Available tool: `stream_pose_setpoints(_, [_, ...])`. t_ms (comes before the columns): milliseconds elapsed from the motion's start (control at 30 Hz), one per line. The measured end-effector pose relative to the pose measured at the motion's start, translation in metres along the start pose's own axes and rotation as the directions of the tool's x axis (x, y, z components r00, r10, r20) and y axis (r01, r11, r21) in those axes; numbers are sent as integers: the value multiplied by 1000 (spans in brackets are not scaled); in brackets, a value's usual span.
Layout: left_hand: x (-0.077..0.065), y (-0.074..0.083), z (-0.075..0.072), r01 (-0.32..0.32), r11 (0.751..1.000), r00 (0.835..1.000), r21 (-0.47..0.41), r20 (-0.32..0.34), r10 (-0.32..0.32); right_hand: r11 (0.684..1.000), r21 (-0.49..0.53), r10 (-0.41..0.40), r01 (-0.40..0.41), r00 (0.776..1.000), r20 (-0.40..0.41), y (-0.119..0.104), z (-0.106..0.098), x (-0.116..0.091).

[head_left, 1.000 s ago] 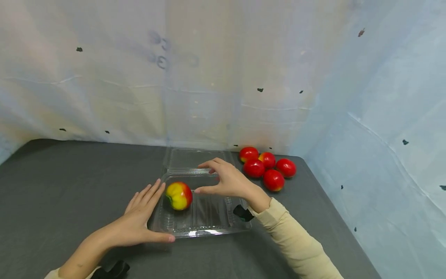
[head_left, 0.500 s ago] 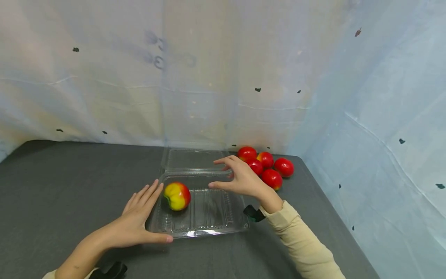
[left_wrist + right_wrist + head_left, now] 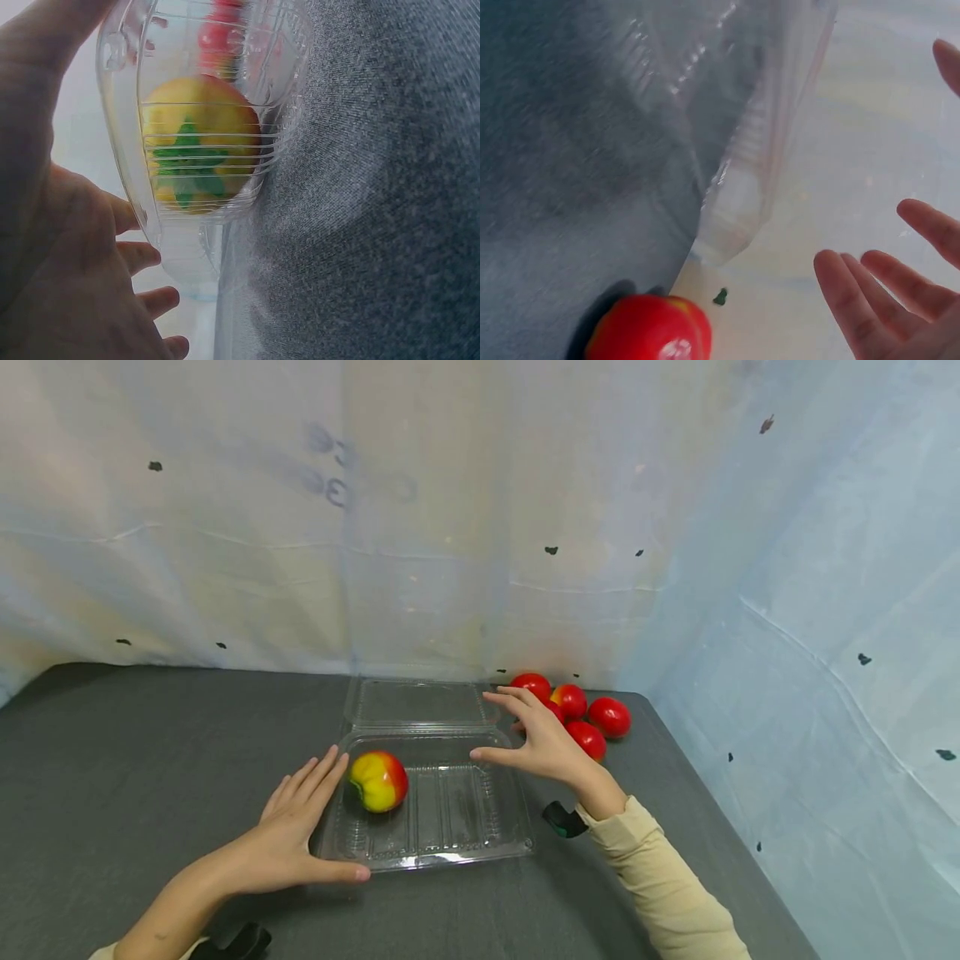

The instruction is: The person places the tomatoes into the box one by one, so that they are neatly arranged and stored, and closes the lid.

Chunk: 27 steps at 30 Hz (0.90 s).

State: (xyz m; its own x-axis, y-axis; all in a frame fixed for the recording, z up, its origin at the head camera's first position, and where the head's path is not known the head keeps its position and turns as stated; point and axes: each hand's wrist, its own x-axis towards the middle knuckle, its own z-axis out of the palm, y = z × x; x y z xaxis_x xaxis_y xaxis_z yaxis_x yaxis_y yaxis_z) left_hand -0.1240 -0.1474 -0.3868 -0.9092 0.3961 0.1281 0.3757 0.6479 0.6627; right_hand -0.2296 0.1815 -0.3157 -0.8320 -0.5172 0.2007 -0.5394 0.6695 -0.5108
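A clear plastic clamshell container [image 3: 450,814] lies on the dark table with its lid [image 3: 420,703] folded back. In its left part sits one shiny red-and-yellow fruit [image 3: 378,782]; the left wrist view shows green leaf shapes on the fruit's yellow side [image 3: 191,161]. My left hand [image 3: 296,827] lies along the container's left edge, fingers and thumb spread, its fingertips at the rim. Over the container's right side hovers my right hand [image 3: 543,739], thumb and fingers apart with nothing between them. It partly hides the red fruits behind it.
Several similar red fruits [image 3: 609,717] are clustered right of the container, near the table's back right corner. One red fruit [image 3: 651,330] appears low in the right wrist view. A pale sheet wall [image 3: 420,527] rises behind the table [image 3: 165,760] and along the right side.
My right hand has drawn away from the fruit in the container, to the right toward the red fruits. My left hand stays at the container's left edge.
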Motion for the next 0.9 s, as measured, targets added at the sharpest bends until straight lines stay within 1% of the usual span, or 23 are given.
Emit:
stream_pose_setpoints(233, [-2, -1, -2, 1, 1000, 1000, 1, 1, -1, 999, -26, 26, -26, 1000, -12, 13, -1, -3])
stream_pose_setpoints(333, [-3, 0, -2, -1, 1000, 1000, 4, 1, 1, 999, -26, 36, -37, 999, -38, 19, -1, -5])
stream_pose_setpoints(567, [-3, 2, -3, 3, 1000, 1000, 6, 4, -3, 999, -36, 28, -32, 995, -101, 32, -1, -10])
stream_pose_setpoints(900, [-4, 3, -3, 9, 1000, 1000, 9, 2, -10, 992, -120, 24, -43, 988, -151, 59, -1, -19])
